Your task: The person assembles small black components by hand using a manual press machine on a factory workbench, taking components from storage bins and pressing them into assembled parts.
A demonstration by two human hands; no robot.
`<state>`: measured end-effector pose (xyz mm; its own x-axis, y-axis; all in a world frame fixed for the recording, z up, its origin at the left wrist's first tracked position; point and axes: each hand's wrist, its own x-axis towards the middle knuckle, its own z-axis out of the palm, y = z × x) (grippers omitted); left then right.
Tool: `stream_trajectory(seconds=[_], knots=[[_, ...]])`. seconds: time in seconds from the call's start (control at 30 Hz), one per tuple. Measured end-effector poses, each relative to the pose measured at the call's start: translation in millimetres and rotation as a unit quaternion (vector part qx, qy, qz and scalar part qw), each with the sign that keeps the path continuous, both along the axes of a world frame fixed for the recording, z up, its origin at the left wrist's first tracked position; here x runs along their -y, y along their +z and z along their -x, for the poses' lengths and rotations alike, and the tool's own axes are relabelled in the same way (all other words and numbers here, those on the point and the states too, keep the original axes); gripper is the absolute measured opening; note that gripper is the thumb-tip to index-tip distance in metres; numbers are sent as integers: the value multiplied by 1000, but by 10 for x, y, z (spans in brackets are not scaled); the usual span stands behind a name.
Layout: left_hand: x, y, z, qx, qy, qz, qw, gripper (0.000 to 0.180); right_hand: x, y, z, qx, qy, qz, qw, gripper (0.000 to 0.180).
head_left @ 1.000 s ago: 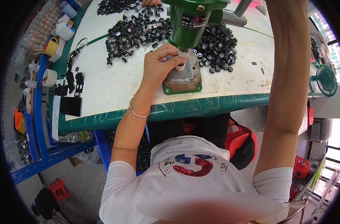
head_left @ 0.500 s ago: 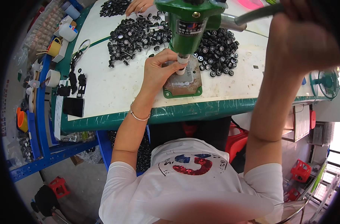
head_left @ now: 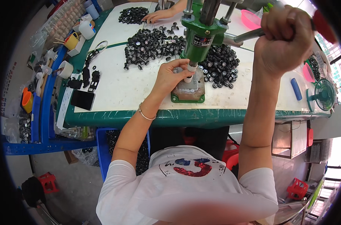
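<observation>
A green hand-lever press [head_left: 200,41] stands on the table in front of me. My left hand [head_left: 170,78] is closed, thumb and fingertips pinched at the white collar [head_left: 192,68] under the press's ram; whatever small piece they hold is hidden. Just below is the press's metal base plate [head_left: 189,94]. Raised at the right, my right hand [head_left: 283,41] wraps round the press lever [head_left: 249,35], near its red knob [head_left: 323,26]. Small black wheels [head_left: 221,65] lie heaped right of the press. Left of it spreads a pile of black wheels with thin axles [head_left: 146,47].
Across the table another person's hand [head_left: 159,15] reaches beside a further black pile [head_left: 133,15]. At the left lie a phone [head_left: 83,100], black plastic parts [head_left: 94,80] and a tape roll [head_left: 66,69]. A green fan [head_left: 323,93] and blue cylinder [head_left: 296,89] stand at right.
The view has shifted, showing more of the press top. My right hand, blurred before, is now sharp on the lever. My left hand stays pinched under the ram. The other person's hand has moved.
</observation>
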<state>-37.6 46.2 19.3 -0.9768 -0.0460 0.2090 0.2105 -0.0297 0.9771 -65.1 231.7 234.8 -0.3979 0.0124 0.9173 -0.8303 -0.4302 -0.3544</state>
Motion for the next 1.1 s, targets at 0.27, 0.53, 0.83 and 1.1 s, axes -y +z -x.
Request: stream_trajectory(seconds=[0.27, 0.53, 0.83, 1.1], knots=[[45, -82, 22, 12, -26, 2, 1000, 25, 113, 261, 651, 186, -21, -17, 982, 21], [538, -237, 144, 83, 34, -277, 957, 18, 118, 190, 1438, 318, 59, -108, 940, 18], [625, -279, 367, 54, 250, 399, 880, 34, -220, -409, 941, 329, -96, -80, 936, 25], [728, -299, 419, 128, 143, 459, 867, 35, -980, -1879, 272, 374, -196, -410, 809, 20]])
